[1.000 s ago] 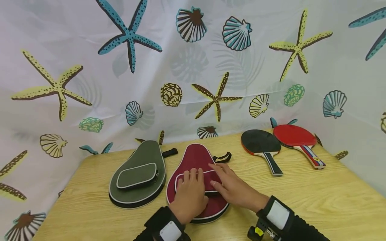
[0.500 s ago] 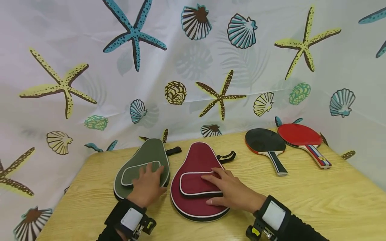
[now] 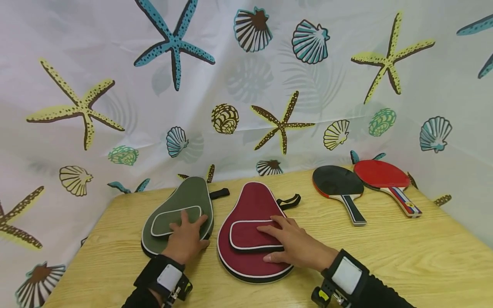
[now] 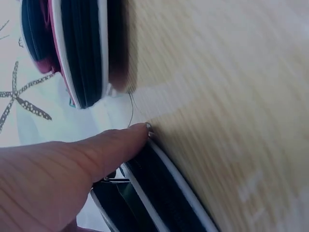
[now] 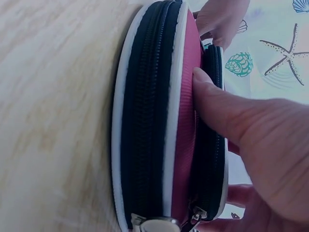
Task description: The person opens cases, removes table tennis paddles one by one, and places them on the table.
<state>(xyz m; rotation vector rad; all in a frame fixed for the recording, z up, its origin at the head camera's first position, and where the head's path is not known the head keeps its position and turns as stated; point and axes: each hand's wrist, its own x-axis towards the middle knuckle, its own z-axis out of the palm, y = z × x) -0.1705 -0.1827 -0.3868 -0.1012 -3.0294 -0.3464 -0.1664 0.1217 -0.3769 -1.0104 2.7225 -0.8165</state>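
Observation:
A green table tennis paddle case (image 3: 188, 194) with white piping lies on the wooden table, its narrow end pointing away. My left hand (image 3: 185, 240) rests on it, fingers spread over the front pocket. In the left wrist view the thumb (image 4: 113, 147) reaches the case's black zippered side, its tip by a small metal zipper end. Beside it lies a maroon paddle case (image 3: 256, 199) of the same shape. On its pocket's right part rest the fingers of my right hand (image 3: 294, 244); the thumb (image 5: 217, 106) touches the maroon fabric below the pocket.
Two table tennis paddles lie at the back right, one with black rubber (image 3: 335, 182) and one with red rubber (image 3: 381, 173). A black wrist strap (image 3: 289, 201) sticks out from the maroon case, another strap (image 3: 219, 193) from the green one. A patterned curtain (image 3: 223, 149) stands behind the table (image 3: 385, 256).
My left hand has moved from the maroon case to the green one, which has since shifted slightly left. The right hand has come down onto the maroon case's right side and stays there.

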